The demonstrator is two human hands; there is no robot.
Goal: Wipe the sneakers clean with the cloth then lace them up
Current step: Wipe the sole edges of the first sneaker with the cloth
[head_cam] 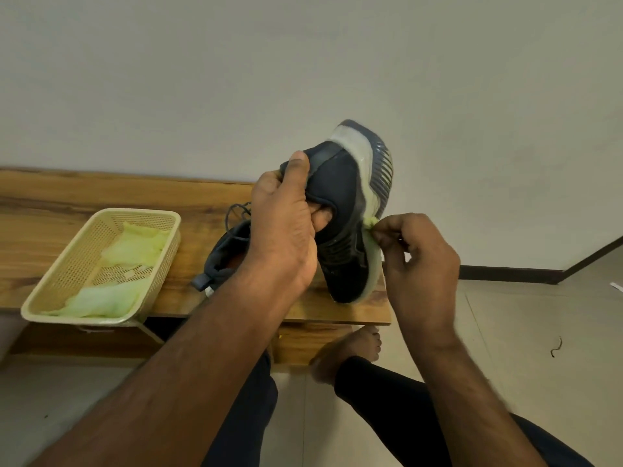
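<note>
With the sneaker [344, 210] held tilted above the table [101, 197] by the left hand [286, 227] gripping its collar, the cloth [370, 224] pinched in the right hand [418, 261] is best drawn firmly along the pale midsole edge

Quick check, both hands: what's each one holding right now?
Left hand: grips the raised sneaker at its collar.
Right hand: pinches a green cloth against the sole edge.
</note>
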